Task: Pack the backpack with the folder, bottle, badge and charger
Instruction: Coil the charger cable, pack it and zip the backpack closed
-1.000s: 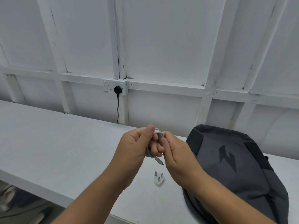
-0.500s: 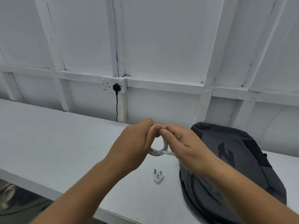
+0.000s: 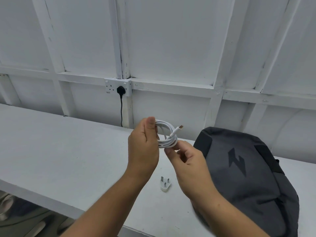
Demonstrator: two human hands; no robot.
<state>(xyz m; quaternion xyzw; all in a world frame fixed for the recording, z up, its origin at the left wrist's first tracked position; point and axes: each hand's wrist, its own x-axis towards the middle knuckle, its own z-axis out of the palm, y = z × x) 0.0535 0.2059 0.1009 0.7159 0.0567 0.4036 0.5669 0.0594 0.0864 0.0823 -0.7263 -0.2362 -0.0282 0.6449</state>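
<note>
A white charger cable [image 3: 168, 134] is wound into a small coil above the bench. My left hand [image 3: 143, 146] grips the coil's left side between thumb and fingers. My right hand [image 3: 186, 161] pinches the coil's lower edge from below. One connector end sticks out at the coil's upper right. The white charger plug [image 3: 165, 184] lies prongs up on the bench [image 3: 59, 151], below my hands. The dark grey backpack [image 3: 244, 177] lies flat on the bench to the right. Folder, bottle and badge are not in view.
A white wall socket [image 3: 118, 87] with a black plug and cord is on the panelled wall behind the bench. The bench's front edge runs diagonally at the lower left, with dim floor below it.
My hands have parted slightly, so the wound coil now shows between them. The left hand has risen and the right has dropped under the coil.
</note>
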